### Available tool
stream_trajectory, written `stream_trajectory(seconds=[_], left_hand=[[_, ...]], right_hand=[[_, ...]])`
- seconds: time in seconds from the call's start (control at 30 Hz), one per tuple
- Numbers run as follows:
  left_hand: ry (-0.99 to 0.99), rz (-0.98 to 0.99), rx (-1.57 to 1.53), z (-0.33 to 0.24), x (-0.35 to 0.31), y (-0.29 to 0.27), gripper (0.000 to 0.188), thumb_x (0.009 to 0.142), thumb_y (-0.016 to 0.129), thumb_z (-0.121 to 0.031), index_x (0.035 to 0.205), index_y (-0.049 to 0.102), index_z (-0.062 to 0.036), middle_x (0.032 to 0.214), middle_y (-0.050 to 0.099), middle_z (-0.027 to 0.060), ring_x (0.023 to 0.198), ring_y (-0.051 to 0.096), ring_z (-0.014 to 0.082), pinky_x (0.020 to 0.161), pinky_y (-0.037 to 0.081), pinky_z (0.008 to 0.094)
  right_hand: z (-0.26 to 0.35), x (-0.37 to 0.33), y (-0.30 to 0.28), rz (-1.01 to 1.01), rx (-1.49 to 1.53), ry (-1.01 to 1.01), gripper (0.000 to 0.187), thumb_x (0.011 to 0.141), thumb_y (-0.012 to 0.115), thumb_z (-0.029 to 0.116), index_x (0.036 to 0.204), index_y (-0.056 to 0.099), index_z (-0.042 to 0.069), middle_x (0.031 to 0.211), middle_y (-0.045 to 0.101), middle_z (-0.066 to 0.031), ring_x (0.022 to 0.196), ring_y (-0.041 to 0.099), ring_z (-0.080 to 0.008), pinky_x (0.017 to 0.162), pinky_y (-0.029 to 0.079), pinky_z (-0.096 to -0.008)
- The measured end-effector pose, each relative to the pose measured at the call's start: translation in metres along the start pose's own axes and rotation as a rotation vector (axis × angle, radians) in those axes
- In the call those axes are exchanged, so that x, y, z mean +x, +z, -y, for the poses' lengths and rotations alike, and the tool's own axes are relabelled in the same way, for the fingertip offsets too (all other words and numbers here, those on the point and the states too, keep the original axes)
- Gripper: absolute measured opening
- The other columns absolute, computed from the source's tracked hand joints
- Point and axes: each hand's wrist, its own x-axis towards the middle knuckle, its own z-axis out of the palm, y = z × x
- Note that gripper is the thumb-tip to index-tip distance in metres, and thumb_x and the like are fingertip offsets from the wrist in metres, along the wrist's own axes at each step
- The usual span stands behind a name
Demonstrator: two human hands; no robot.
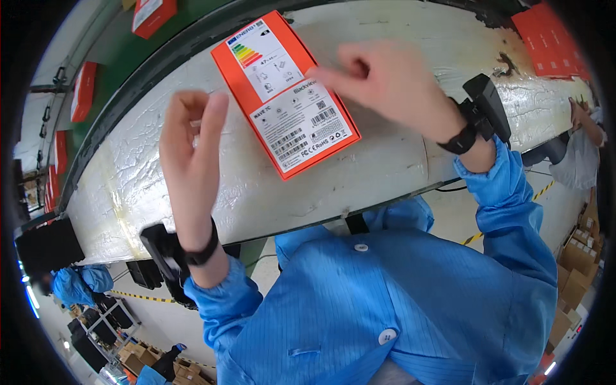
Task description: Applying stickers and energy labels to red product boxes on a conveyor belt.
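Note:
An orange-red carton box lies flat and slightly turned on the worn pale work surface, with white printed labels, barcodes and a coloured energy chart on its upward face. My left hand is raised just left of the box, apart from it; its fingers are bent, its thumb points up, and nothing shows between them. Above the box's right side, my right hand has its thumb stretched to the box edge and its fingers curled, with a gap between. Whether that thumb touches the box I cannot tell. Nothing is visible in this hand.
More orange-red boxes stand at the far right. Others line the green strip beyond the surface's dark edge. A co-worker's hand rests at the right end. Another person in blue is at lower left. Brown cartons are stacked right.

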Motion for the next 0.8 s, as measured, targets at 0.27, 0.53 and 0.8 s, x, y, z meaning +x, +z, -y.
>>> stream_trajectory(seconds=[0.27, 0.53, 0.8], left_hand=[[-0.086, 0.100, -0.214, 0.046, 0.060, 0.012, 0.047, 0.092, 0.077, -0.029, 0.122, 0.061, 0.0027, 0.112, 0.067, 0.0112, 0.103, 0.062, 0.0178, 0.089, 0.049, 0.0306], [-0.122, 0.042, 0.170, 0.004, -0.021, 0.035, 0.042, 0.089, 0.080, -0.034, 0.094, 0.055, -0.0010, 0.078, 0.062, 0.0111, 0.072, 0.061, 0.0194, 0.066, 0.049, 0.0334], [-0.054, 0.101, -0.105, 0.005, 0.016, 0.019, 0.035, 0.099, 0.068, -0.026, 0.118, 0.053, -0.0009, 0.109, 0.062, 0.0108, 0.092, 0.062, 0.0196, 0.077, 0.051, 0.0319]], right_hand=[[0.054, -0.027, 0.002, -0.029, 0.042, -0.657, 0.066, 0.090, 0.069, 0.032, 0.145, 0.047, 0.003, 0.145, 0.051, -0.0165, 0.135, 0.048, -0.0342, 0.114, 0.037, -0.0459], [-0.021, -0.026, -0.030, 0.040, -0.244, -0.419, 0.066, 0.092, 0.066, 0.039, 0.149, 0.047, 0.013, 0.150, 0.041, -0.0254, 0.136, 0.042, -0.0451, 0.114, 0.034, -0.0541], [-0.055, 0.049, -0.039, 0.137, -0.121, -0.610, 0.079, 0.079, 0.080, 0.034, 0.150, 0.048, 0.025, 0.151, 0.041, -0.0217, 0.131, 0.045, -0.0420, 0.112, 0.035, -0.0543]])
